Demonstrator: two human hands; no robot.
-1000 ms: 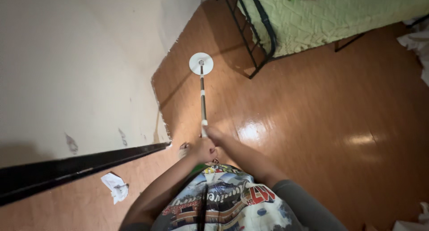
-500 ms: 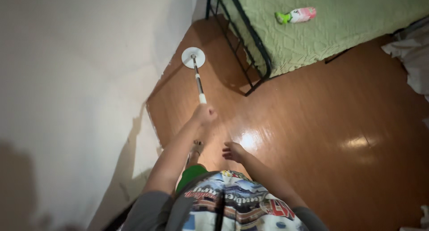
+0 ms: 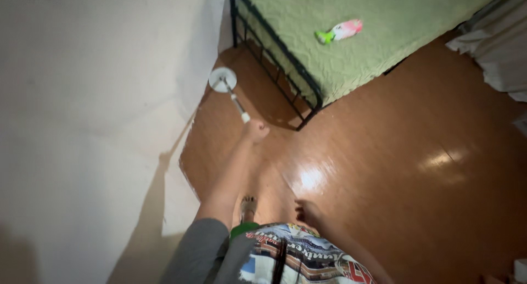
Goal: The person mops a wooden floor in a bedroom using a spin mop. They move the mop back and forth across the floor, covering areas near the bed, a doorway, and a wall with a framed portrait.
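Mopping corner: left hand (image 3: 256, 130) fisted round mop handle (image 3: 239, 109), round mop head (image 3: 221, 79) near bed frame (image 3: 274, 53). Right hand (image 3: 307, 211) free, finger state unclear. Next probably needs pull-back stroke.

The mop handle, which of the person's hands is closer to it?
Left. The left hand is stretched forward, gripping the end of the mop handle. The right hand hangs back near the body, empty and well clear of it.

floor (image 3: 384, 152): glossy wood-look boards, reflecting light | bed frame (image 3: 274, 48): black metal bars | bedspread (image 3: 373, 48): matt quilted green cloth | mop head (image 3: 222, 79): smooth white plastic disc | wall (image 3: 82, 97): matt, scuffed paint
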